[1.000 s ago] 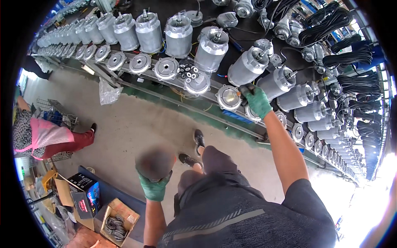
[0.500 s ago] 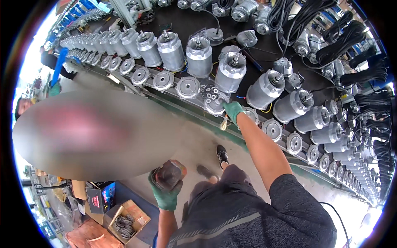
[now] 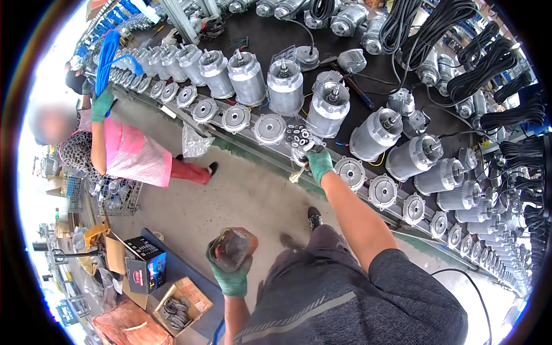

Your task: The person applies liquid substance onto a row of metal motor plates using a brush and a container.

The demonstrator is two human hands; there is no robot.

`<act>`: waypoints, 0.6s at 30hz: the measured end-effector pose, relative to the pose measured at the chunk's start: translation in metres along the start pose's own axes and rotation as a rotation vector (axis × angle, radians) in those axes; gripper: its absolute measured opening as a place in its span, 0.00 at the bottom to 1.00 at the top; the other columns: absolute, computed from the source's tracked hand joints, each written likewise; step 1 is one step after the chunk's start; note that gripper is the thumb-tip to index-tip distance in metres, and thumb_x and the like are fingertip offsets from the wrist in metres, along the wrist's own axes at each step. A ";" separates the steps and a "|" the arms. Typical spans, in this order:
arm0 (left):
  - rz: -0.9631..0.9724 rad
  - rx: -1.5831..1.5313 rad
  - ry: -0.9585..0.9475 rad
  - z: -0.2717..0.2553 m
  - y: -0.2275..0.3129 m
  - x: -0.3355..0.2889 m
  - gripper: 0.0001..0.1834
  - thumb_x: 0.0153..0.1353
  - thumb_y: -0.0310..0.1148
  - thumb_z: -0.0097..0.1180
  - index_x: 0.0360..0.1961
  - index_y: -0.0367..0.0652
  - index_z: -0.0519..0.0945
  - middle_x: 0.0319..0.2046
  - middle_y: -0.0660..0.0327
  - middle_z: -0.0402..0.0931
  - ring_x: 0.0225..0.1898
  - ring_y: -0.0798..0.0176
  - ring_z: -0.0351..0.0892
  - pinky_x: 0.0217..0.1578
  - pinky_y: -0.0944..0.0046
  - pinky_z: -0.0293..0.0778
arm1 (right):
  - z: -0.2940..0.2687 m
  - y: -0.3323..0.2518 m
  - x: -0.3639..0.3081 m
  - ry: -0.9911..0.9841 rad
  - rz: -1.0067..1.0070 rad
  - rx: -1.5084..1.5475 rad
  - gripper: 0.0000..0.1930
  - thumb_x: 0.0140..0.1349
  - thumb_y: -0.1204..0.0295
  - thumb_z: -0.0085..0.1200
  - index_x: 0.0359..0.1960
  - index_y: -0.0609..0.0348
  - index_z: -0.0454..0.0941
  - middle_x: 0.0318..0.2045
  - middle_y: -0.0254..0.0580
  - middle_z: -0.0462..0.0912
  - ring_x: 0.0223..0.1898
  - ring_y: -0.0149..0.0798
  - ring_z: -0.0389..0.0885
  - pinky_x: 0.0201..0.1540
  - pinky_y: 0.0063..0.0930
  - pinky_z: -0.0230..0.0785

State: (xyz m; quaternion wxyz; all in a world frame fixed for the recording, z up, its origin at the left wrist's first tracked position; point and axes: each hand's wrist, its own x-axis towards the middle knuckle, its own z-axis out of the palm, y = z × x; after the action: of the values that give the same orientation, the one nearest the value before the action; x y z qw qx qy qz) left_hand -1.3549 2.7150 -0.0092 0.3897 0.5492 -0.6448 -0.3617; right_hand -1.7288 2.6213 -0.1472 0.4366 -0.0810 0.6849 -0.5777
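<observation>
My left hand (image 3: 230, 277), in a green glove, holds a clear plastic cup (image 3: 234, 247) with reddish-brown matter on its walls, low over the floor. At the bench edge my right hand (image 3: 321, 165), also gloved in green, has its fingers closed beside a cluster of small dark-and-light rings (image 3: 297, 135). What the fingers grip is partly hidden; something dark shows at their tips. A pale, bristle-like tuft (image 3: 296, 175) sticks out just left of that hand. The rings lie on a round metal end cover, next to an upright silver motor (image 3: 329, 109).
More motors and round end covers (image 3: 269, 129) line the bench (image 3: 247, 29), with coiled black cables (image 3: 440, 26) farther back. At left a co-worker in a pink apron (image 3: 129, 149) raises blue cables (image 3: 107, 60). An open carton (image 3: 195, 299) sits lower left.
My right hand has shifted slightly left along the bench edge, and the pale tuft with it. The cup has tilted a little. The co-worker, largely blurred over before, now shows at left.
</observation>
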 end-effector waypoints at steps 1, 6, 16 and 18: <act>0.004 -0.003 -0.004 0.002 0.002 0.002 0.47 0.34 0.29 0.73 0.59 0.41 0.64 0.55 0.57 0.69 0.55 0.58 0.72 0.59 0.57 0.68 | -0.003 0.002 0.001 0.005 -0.003 0.003 0.08 0.66 0.76 0.50 0.44 0.56 0.78 0.35 0.38 0.84 0.27 0.33 0.83 0.21 0.28 0.69; 0.004 -0.060 -0.002 -0.001 0.012 0.004 0.47 0.34 0.28 0.72 0.60 0.40 0.64 0.54 0.58 0.69 0.56 0.59 0.72 0.60 0.58 0.68 | -0.008 0.020 -0.008 -0.009 0.106 0.288 0.07 0.69 0.69 0.52 0.46 0.49 0.79 0.29 0.30 0.82 0.20 0.27 0.75 0.20 0.22 0.67; 0.181 0.449 -0.115 -0.009 0.002 0.010 0.41 0.44 0.38 0.75 0.59 0.37 0.71 0.54 0.54 0.76 0.56 0.54 0.75 0.58 0.55 0.69 | 0.016 0.012 0.000 -0.195 0.036 0.321 0.10 0.63 0.75 0.55 0.46 0.53 0.77 0.26 0.31 0.78 0.17 0.25 0.71 0.16 0.21 0.61; 0.210 0.440 -0.040 -0.012 0.003 0.006 0.41 0.44 0.37 0.74 0.60 0.37 0.70 0.55 0.54 0.76 0.56 0.54 0.75 0.59 0.55 0.69 | 0.036 -0.002 0.007 -0.190 -0.041 0.190 0.04 0.65 0.74 0.56 0.40 0.53 0.78 0.25 0.31 0.77 0.19 0.27 0.73 0.18 0.22 0.64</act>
State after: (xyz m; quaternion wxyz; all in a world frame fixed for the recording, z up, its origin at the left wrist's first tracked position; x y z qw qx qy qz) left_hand -1.3459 2.7092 -0.0012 0.2833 0.5437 -0.7690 -0.1807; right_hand -1.7090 2.5907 -0.1473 0.4935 -0.1074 0.5807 -0.6386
